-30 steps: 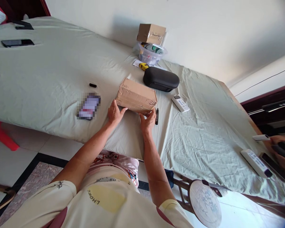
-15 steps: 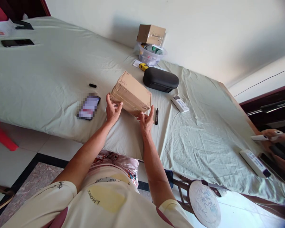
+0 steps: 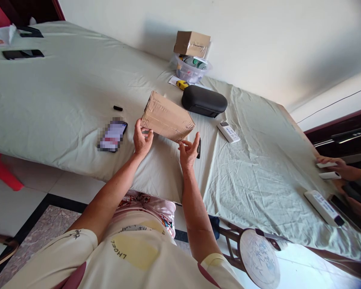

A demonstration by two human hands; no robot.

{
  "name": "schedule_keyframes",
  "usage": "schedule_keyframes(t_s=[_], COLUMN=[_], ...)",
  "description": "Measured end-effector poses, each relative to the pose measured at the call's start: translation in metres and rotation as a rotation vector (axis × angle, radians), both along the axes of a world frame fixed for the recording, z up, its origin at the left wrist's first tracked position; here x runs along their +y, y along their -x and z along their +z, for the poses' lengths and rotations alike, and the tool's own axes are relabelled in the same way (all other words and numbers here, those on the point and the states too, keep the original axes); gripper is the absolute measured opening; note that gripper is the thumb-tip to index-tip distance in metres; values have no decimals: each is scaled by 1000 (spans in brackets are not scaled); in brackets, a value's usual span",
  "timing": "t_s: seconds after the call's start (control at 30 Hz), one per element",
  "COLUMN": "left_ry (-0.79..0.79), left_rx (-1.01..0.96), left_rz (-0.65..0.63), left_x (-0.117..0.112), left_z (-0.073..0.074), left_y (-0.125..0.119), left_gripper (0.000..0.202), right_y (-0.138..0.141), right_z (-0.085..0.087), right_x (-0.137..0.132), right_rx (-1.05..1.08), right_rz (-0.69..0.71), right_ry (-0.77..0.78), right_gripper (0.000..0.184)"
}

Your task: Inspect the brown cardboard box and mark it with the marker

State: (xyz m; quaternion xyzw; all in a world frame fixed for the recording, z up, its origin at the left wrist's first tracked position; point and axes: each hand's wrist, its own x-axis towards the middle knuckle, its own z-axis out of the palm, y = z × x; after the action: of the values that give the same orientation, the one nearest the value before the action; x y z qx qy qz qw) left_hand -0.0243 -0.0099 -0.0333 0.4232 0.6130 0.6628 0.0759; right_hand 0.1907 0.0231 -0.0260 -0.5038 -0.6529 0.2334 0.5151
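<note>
A brown cardboard box (image 3: 170, 117) with black line drawings near its corners is tilted over the cloth-covered table, one broad face turned towards me. My left hand (image 3: 142, 140) grips its near left corner, the thumb at the lower edge. At the near right corner, my right hand (image 3: 188, 151) pinches the edge with thumb and bent fingers, while one finger points up and away. Partly behind that hand lies a black marker (image 3: 199, 148). Left of the box are a phone (image 3: 112, 135) with its screen lit and a small black cap (image 3: 118, 108).
Behind the box sits a black hard case (image 3: 203, 100), with a yellow tape measure (image 3: 182, 84) and a plastic basket (image 3: 189, 72) carrying another carton (image 3: 192, 43). A white box (image 3: 228, 132) lies to the right. Another person's hand (image 3: 341, 167) holds white objects at the far right.
Both hands have tipped the box, so its broad face now shows more and its near side less. My right hand shifted slightly right. The other person's hand at right moved inward over the table.
</note>
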Motion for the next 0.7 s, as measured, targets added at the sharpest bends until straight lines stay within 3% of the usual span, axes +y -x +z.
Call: schedule_keyframes(t_s=[0.2, 0.37, 0.7], left_ry=[-7, -59, -188], left_rx=[21, 29, -92], left_rz=[14, 17, -180], left_x=[-1, 1, 4], left_z=[0, -5, -6], left_y=[1, 1, -6], left_gripper=[61, 56, 71], right_y=[-3, -6, -2], right_z=[7, 15, 9], right_x=[-3, -7, -5], right_rx=[-1, -13, 86], right_rz=[16, 27, -19], right_ry=[69, 85, 128], right_gripper=[98, 90, 44])
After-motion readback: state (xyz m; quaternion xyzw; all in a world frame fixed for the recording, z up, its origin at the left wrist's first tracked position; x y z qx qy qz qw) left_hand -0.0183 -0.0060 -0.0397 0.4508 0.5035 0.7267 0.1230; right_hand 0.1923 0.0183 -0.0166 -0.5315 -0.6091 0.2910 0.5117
